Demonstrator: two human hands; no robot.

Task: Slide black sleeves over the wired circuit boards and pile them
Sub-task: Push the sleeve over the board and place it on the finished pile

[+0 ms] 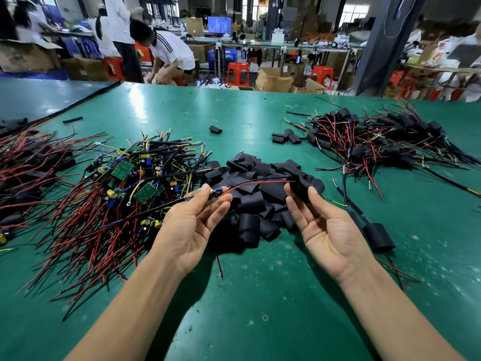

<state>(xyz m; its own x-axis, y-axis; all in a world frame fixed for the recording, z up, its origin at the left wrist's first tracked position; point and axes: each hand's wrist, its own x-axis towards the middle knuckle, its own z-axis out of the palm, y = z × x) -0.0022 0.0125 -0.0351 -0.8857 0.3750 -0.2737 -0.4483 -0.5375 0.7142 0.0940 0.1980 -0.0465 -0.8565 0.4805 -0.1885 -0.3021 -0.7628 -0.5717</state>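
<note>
My left hand [194, 220], palm up, pinches a small wired circuit board [216, 192] between thumb and fingertips. The board's red and black wires [260, 182] stretch right into a black sleeve [299, 188], which my right hand [325, 225] pinches with thumb and index finger, palm up. Both hands hover above a heap of loose black sleeves [250, 204] in the middle of the green table [260, 295]. A pile of bare wired boards [125, 183] lies to the left. A pile of sleeved boards [377, 142] lies at the right.
One sleeved board [378, 237] lies alone by my right wrist. Stray sleeves [215, 129] and a small cluster of sleeves [286, 138] lie farther back. More red wires [26, 165] cover the far left. People [169, 53], red stools and cartons stand beyond the table's far edge.
</note>
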